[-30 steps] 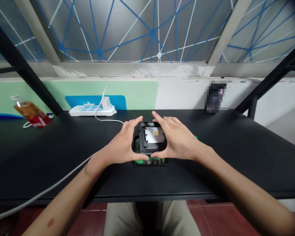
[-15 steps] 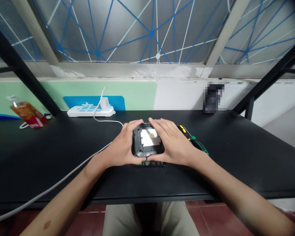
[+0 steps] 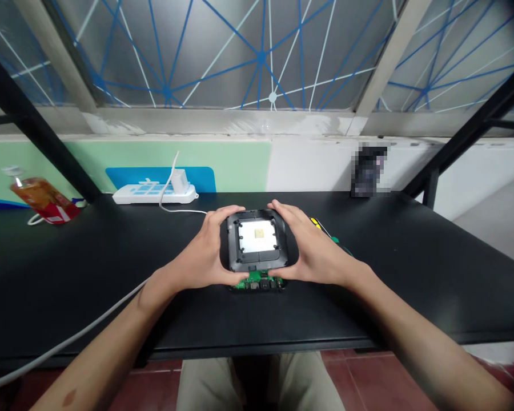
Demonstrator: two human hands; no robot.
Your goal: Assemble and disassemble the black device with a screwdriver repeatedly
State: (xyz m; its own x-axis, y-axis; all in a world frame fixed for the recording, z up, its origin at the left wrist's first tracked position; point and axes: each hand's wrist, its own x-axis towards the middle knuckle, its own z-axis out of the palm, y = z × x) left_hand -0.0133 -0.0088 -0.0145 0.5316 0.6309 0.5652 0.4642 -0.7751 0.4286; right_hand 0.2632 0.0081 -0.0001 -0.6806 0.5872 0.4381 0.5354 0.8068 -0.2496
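So we're holding the square black plastic cover [image 3: 258,257] by its edges, left hand [image 3: 201,251] and right hand [image 3: 321,248] curled around opposite sides, thumbs at the near edge. The bright silver metal plate [image 3: 251,242] faces up, and the green circuit board [image 3: 254,277] shows past that edge, over the black tabletop [image 3: 111,268]. Can't tell if cover and board touch. Our best bet: hold it level, squeeze evenly, thumbs clear of the components.

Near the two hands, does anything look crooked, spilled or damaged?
The black square plastic cover between the left hand and right hand looks misaligned: the green circuit board beneath shows along its near edge. Shifted or raised, I cannot tell. No spill or damage shows.
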